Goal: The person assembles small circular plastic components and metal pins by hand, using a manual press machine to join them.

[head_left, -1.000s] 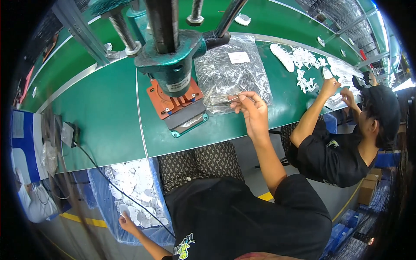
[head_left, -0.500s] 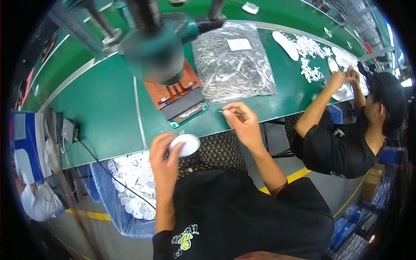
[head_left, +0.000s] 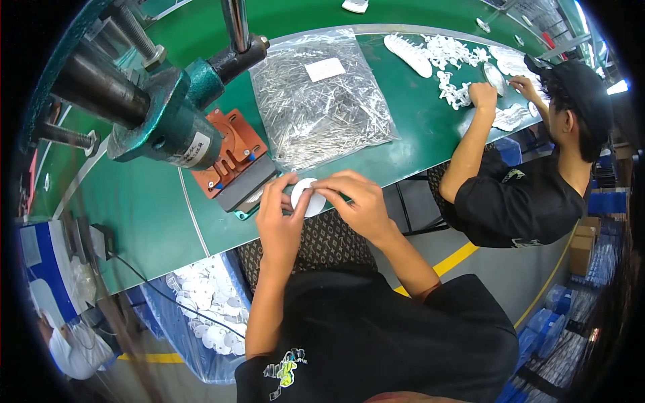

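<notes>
My left hand is closed on a round white plastic disc, gripping it by the edge between thumb and fingers. My right hand meets it there, thumb and forefinger pinched together against the disc's face. The thin metal pin in that pinch is mostly hidden by the fingertips now. Both hands are above the near table edge, just in front of a green press with an orange fixture. Beyond them lies a clear plastic bag full of thin metal pins.
A blue-lined bin of white discs stands below the table at left, with a black cable crossing it. To the right, a co-worker handles white parts beside piles of small white pieces on the green table.
My hands, apart before, have come together at the disc. My right hand moved left with the pin; my left moved right with the disc. The view has shifted.
</notes>
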Motion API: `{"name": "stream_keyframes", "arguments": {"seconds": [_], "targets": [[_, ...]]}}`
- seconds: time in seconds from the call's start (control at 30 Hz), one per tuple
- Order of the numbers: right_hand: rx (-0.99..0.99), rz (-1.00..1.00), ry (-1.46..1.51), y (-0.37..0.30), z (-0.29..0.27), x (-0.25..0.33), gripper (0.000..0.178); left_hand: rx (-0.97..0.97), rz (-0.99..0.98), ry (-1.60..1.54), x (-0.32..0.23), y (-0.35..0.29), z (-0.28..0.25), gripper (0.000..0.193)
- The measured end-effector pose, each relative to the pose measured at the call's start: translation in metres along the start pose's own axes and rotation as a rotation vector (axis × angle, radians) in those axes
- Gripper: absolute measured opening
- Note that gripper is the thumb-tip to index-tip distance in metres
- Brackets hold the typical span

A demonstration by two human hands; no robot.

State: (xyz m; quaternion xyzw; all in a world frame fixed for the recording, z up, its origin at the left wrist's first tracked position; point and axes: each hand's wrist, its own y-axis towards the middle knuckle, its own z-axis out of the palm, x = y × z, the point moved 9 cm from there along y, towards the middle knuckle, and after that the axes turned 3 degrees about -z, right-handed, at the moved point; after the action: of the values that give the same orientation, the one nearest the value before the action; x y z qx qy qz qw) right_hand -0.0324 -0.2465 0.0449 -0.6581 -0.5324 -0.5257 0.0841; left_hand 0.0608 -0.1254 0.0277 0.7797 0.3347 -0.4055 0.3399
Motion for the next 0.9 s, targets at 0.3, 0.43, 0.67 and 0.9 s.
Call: {"name": "stream_keyframes", "arguments": {"seconds": [0.3,0.43,0.67,0.9], "targets": [[-0.084,-0.132,-0.132,0.002,0.005,0.009,0.014,-0.025,-0.059,-0.072,0.005,0.000,-0.002,0.050],[-0.087,-0.129,-0.129,0.002,0.005,0.010,0.014,-0.018,-0.042,-0.071,0.005,-0.001,-0.001,0.049],[-0.098,-0.161,-0.193,0.002,0.006,0.018,0.014,0.001,-0.028,-0.064,0.003,-0.001,0.000,0.048],[-0.004,-0.287,-0.376,0.013,0.018,0.049,0.018,-0.016,-0.029,-0.086,0.012,-0.008,0.003,0.058]]}}
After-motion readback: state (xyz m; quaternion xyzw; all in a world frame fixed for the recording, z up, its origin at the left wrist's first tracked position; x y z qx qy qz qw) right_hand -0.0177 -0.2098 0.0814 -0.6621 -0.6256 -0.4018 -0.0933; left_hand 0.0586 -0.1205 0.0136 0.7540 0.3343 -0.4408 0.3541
